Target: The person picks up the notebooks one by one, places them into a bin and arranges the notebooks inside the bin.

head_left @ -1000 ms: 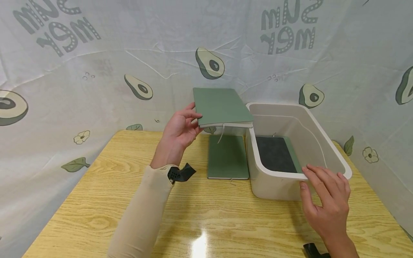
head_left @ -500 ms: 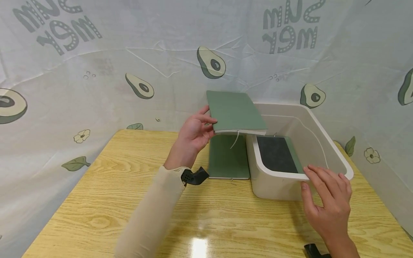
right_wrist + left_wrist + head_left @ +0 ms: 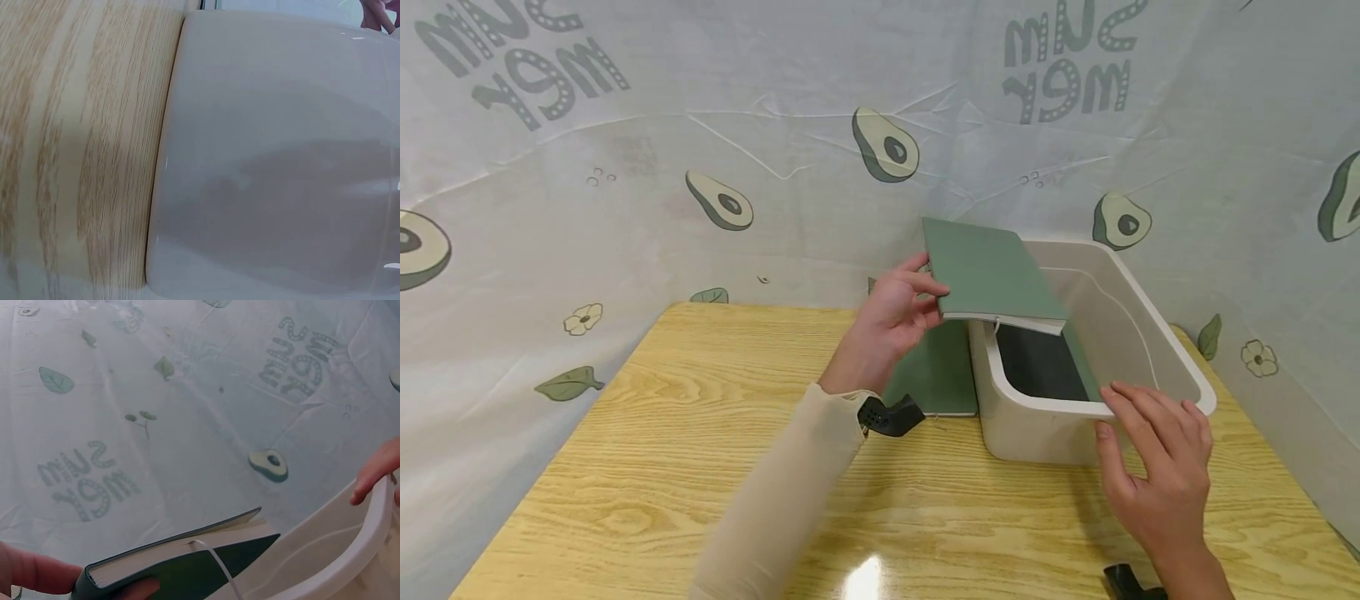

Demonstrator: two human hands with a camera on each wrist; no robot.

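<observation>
Green notebook [image 3: 992, 271] is held up over the left rim of the off-white tub [image 3: 1037, 437], tilted, its cover upward and its page edge facing the person. Behind the tub I see a pale sheet [image 3: 790, 125] printed with avocados. From the left, the wood-grain table [image 3: 625, 467] extends beside the tub, a beige sleeve [image 3: 790, 492] above it with a black device [image 3: 891, 415] at the cuff. Left of the tub, the left hand [image 3: 898, 308] is clamped on the notebook's left edge, fingers above and below. Lower down I make out a second notebook [image 3: 943, 375], dark green, flat just beside the tub's left wall and partly hidden. My left wrist view shows a pale ribbon [image 3: 220, 564] hanging from the held pages. Inside the tub lies a dark panel [image 3: 1037, 362] with a green strip [image 3: 1081, 362] along its right; I cannot tell whether they are one object. On the tub's near rim, toward the right corner, the right hand [image 3: 1165, 467] has its fingers hooked over, thumb outside, gripping it.
</observation>
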